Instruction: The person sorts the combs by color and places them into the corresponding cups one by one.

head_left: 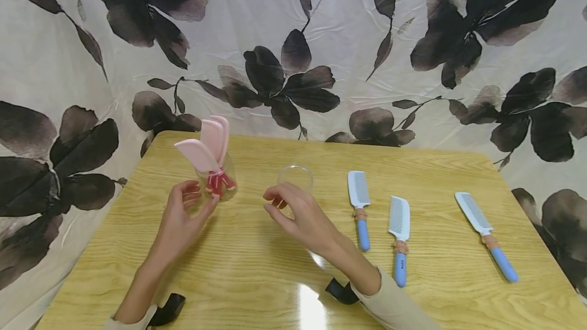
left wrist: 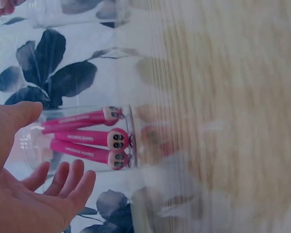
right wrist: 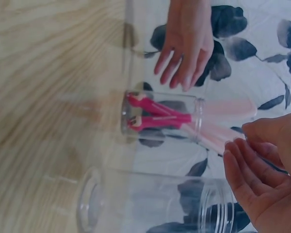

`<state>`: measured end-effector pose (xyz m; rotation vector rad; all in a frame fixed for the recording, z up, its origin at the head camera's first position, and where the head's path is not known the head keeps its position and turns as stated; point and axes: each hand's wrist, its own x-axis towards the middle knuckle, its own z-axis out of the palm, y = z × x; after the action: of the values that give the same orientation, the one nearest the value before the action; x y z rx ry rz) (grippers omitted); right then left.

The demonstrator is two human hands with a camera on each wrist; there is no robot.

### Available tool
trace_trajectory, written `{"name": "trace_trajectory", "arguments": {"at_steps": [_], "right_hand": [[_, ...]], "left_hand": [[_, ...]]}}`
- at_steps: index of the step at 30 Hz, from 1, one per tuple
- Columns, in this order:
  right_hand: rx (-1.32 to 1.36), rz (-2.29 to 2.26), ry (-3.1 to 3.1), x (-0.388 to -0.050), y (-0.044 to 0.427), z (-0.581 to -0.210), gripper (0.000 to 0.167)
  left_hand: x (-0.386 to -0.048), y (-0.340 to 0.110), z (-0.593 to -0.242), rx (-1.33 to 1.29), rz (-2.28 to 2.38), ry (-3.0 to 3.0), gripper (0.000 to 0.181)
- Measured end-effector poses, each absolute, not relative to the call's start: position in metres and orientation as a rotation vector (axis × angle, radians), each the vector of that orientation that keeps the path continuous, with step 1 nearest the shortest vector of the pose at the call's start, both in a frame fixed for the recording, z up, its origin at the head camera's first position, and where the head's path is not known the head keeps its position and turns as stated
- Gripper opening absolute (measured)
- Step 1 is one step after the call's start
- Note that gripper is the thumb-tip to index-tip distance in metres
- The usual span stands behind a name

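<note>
Pink tools stand together, leaning, in a clear jar, which is left of the middle of the frame. Just beside it is the left hand, with fingers spread and lightly bent; whether its thumb touches the jar, I cannot tell. Near the centre, the right hand is before a second jar, its fingers loosely bent, the thumb close to them. Three blue combs lie on the surface at the right.

Jar left, combs right (another jar between)
</note>
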<state>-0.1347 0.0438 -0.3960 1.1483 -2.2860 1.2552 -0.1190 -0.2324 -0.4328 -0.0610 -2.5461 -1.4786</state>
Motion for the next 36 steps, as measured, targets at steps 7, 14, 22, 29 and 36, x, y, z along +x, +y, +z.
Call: {"name": "trace_trajectory", "arguments": {"at_steps": [7,14,22,29,36], "right_hand": [[1.124,1.234,-2.306,-0.128,0.059,-0.402,0.014],[1.073,1.198,-2.319,-0.124,0.078,-0.406,0.017],[1.002,1.158,-2.335,-0.124,0.102,-0.412,0.018],[0.92,1.097,-2.376,-0.126,0.12,-0.415,0.017],[0.857,1.118,-2.412,-0.131,0.134,-0.419,0.018]], "left_hand": [[-0.111,-0.221,-0.434,-0.134,-1.503,-2.514,0.055],[-0.108,-0.2,-0.434,-0.225,-1.58,-2.474,0.05],[-0.111,-0.179,-0.438,-0.303,-1.612,-2.518,0.055],[-0.116,-0.165,-0.441,-0.363,-1.648,-2.489,0.052],[-0.121,-0.152,-0.442,-0.388,-1.668,-2.504,0.056]]}}
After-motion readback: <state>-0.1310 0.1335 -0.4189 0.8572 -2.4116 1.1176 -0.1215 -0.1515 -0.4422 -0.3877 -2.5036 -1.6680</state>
